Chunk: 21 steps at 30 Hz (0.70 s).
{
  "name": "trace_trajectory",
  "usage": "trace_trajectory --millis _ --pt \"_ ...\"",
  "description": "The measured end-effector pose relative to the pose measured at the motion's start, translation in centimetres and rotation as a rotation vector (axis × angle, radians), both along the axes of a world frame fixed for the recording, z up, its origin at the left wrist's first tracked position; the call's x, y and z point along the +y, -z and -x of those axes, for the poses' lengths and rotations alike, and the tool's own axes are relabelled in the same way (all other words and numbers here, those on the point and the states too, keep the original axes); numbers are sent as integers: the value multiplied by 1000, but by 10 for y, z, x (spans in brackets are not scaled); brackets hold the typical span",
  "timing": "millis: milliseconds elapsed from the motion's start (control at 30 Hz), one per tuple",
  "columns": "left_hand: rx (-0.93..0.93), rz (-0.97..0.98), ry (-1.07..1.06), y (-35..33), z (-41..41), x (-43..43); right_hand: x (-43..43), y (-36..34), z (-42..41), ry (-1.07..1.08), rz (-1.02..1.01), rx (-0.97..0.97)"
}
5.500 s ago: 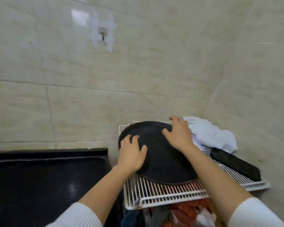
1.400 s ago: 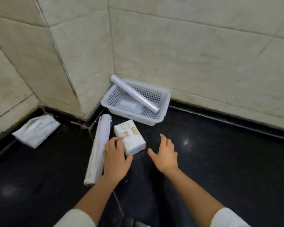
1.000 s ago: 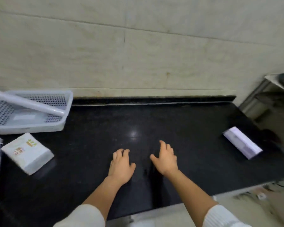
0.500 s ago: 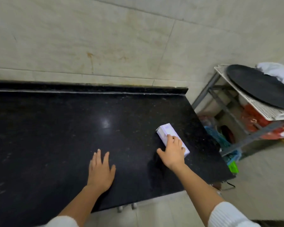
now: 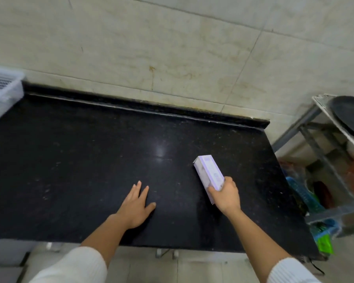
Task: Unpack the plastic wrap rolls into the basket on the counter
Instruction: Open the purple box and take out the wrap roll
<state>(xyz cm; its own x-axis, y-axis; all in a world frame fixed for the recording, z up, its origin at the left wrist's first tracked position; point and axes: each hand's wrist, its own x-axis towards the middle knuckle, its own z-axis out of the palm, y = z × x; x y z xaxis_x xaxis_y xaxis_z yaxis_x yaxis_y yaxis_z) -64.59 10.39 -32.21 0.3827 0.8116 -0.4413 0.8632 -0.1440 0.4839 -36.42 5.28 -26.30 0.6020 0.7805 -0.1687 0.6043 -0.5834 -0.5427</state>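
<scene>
Right hand (image 5: 225, 196) grips box (image 5: 208, 173); label illegible.

Our right hand (image 5: 225, 196) grips the near end of a long white and lilac box (image 5: 208, 174), fingers wrapped over its top and thumb on its left side, its far end pointing away from us over the black counter (image 5: 70, 160). Our left hand (image 5: 136, 207) lies flat on the counter, fingers spread, well to the left of the box. Far left of that hand, by the wall, sits the white basket (image 5: 2, 92). Right of our right hand stands a metal rack (image 5: 323, 160) bearing a dark round pan (image 5: 349, 115).
</scene>
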Motion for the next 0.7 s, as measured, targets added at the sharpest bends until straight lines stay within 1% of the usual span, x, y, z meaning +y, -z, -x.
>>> trace_trajectory --millis 67,133,367,500,633,700 --pt "-45 -17 -100 -9 20 -1 18 2 35 -78 -34 55" --pt "-42 -50 -173 -13 53 0 37 5 79 -154 -51 110" --pt "-14 -110 -429 -20 223 30 100 17 270 -433 -70 224" --pt "37 -143 -490 -14 337 47 129 21 385 -500 -74 248" --pt "114 -110 -502 -10 437 56 149 18 487 -549 -82 250" --pt "113 -85 -507 -9 474 62 158 14 527 -573 -86 263"
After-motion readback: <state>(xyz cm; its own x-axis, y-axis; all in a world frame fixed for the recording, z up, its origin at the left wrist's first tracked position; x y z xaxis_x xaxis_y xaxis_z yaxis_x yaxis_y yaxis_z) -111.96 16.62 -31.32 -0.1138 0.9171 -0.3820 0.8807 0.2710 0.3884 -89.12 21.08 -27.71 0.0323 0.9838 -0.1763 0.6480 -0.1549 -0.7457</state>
